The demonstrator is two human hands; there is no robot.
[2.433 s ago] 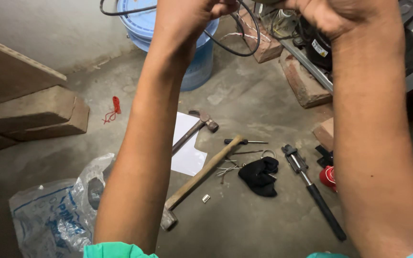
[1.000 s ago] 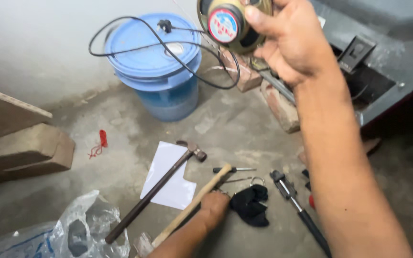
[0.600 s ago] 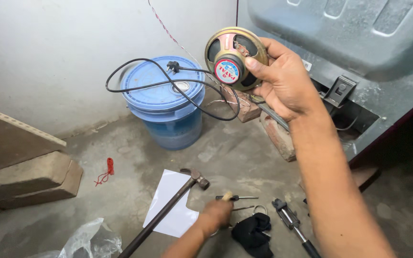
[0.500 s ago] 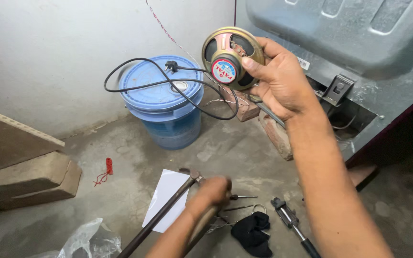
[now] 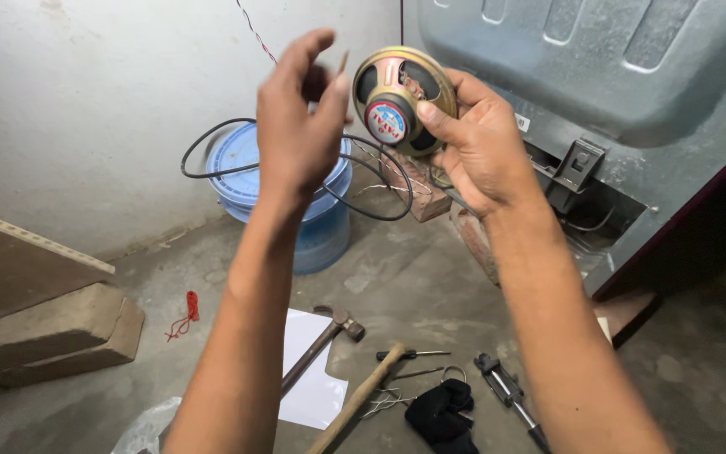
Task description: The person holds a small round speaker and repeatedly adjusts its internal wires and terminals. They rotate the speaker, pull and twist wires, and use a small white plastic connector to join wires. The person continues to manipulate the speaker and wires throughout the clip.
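Right hand [image 5: 476, 143] clamped on round brass-coloured metal speaker [image 5: 398, 99], raised above the concrete floor [image 5: 413, 286] before a grey metal cabinet [image 5: 598, 76]. Left hand [image 5: 296, 126] just beside, fingertips pinching a thin pale stick [image 5: 343, 60]. Black cable [image 5: 296, 168] looping over blue plastic bucket [image 5: 296, 210] beneath.

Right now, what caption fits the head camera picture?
Right hand holds a round brass-coloured speaker; left hand pinches something thin beside it.
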